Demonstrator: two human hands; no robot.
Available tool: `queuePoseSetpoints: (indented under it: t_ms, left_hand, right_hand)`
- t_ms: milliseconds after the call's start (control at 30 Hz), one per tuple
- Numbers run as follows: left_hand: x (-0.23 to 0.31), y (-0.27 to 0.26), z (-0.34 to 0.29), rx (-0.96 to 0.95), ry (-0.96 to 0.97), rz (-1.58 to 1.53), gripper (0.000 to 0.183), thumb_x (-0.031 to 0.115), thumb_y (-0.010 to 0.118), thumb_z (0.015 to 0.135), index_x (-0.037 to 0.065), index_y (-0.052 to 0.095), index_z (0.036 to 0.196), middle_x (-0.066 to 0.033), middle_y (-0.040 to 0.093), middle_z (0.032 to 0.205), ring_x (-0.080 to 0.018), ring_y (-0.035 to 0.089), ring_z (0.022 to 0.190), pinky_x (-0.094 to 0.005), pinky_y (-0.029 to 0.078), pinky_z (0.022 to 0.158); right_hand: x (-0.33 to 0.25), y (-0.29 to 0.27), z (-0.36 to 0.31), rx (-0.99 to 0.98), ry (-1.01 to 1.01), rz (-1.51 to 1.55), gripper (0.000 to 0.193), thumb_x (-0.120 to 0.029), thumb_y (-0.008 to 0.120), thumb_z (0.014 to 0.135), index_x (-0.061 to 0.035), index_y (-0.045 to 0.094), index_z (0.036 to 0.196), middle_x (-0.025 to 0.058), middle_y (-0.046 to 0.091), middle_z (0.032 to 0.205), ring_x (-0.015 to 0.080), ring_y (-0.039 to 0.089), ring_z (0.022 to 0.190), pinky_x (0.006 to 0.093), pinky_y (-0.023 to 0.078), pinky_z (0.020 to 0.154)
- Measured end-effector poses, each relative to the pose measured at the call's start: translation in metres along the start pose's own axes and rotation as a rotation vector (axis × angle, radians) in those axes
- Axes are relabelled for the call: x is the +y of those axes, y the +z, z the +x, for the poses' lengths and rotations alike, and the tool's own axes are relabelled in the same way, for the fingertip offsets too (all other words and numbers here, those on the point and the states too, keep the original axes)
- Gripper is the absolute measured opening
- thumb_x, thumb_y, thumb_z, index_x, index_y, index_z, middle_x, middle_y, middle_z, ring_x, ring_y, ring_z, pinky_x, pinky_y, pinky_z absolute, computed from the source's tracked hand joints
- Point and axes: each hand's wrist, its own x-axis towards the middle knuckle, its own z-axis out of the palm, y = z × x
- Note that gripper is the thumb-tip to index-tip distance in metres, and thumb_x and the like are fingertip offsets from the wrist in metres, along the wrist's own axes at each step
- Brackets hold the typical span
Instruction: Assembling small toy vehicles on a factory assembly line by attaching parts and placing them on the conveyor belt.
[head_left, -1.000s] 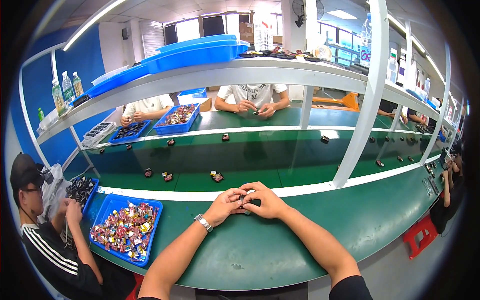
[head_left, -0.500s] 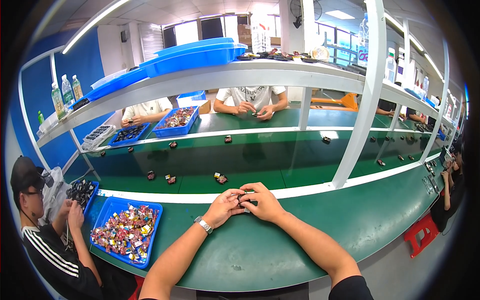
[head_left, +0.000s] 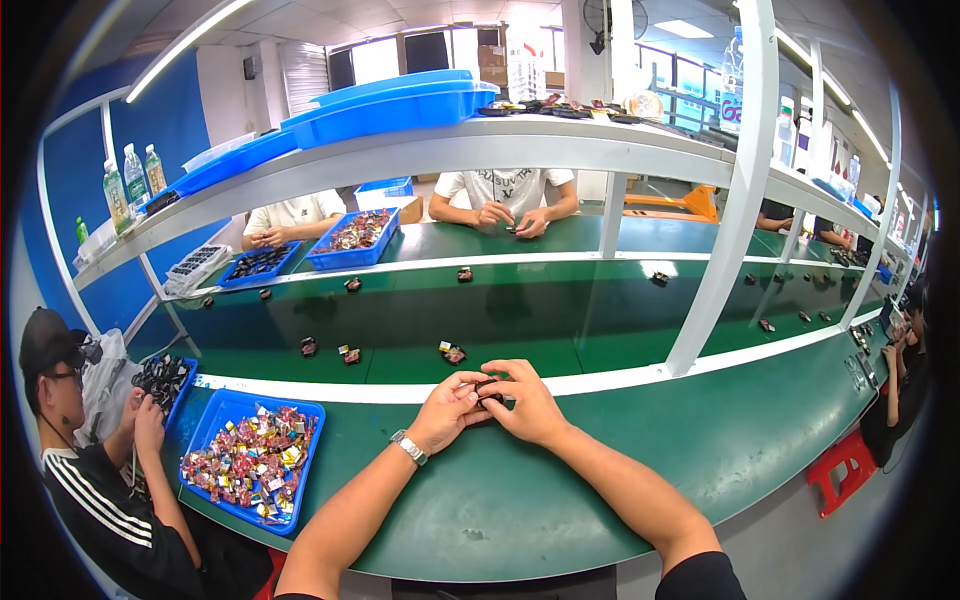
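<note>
My left hand (head_left: 449,412) and my right hand (head_left: 525,403) meet over the green table, near the white rail. Between them they grip a small black part (head_left: 488,393), mostly hidden by the fingers, so its exact kind does not show. The fingers of both hands are closed around it. On the green belt beyond the rail, a small assembly with red, black and white-yellow bits (head_left: 452,353) lies closest to my left hand. Left of my forearm stands a blue tray (head_left: 318,440) full of small red, yellow and white parts.
A white metal post (head_left: 722,210) rises from the rail on the right, carrying a shelf (head_left: 400,146) with blue trays and bottles. At the left a co-worker (head_left: 110,470) handles parts beside a blue tray of black pieces (head_left: 178,385). Another person (head_left: 503,200) works across the belt.
The small assemblies on the belt have shifted slightly to the right. My hands stay nearly in place, with the fingers moving a little around the black part.
</note>
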Motion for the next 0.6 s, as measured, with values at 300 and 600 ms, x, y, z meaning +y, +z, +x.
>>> queuePoseSetpoints:
  t_ms: [300, 600]
  left_hand:
    - [-0.008, -0.003, 0.004, 0.023, 0.016, 0.007, 0.028, 0.013, 0.057, 0.098, 0.007, 0.048, 0.124, -0.011, 0.059, 0.126, -0.0198, 0.059, 0.117, -0.0389, 0.052, 0.098]
    - [-0.001, -0.009, 0.003, 0.059, 0.016, -0.023, 0.033, 0.012, 0.058, 0.098, 0.006, 0.048, 0.128, -0.0088, 0.06, 0.124, -0.0187, 0.06, 0.115, -0.0377, 0.052, 0.098]
  right_hand:
    - [0.016, 0.008, 0.0, 0.027, -0.036, 0.055, 0.02, -0.002, 0.071, 0.076, -0.0082, 0.072, 0.095, 0.008, 0.058, 0.131, 0.0272, 0.052, 0.118, 0.0376, 0.048, 0.096]
    - [0.008, 0.009, -0.003, 0.045, -0.045, -0.014, 0.029, -0.002, 0.07, 0.077, -0.0063, 0.067, 0.105, 0.011, 0.057, 0.125, 0.0302, 0.052, 0.117, 0.0386, 0.049, 0.094]
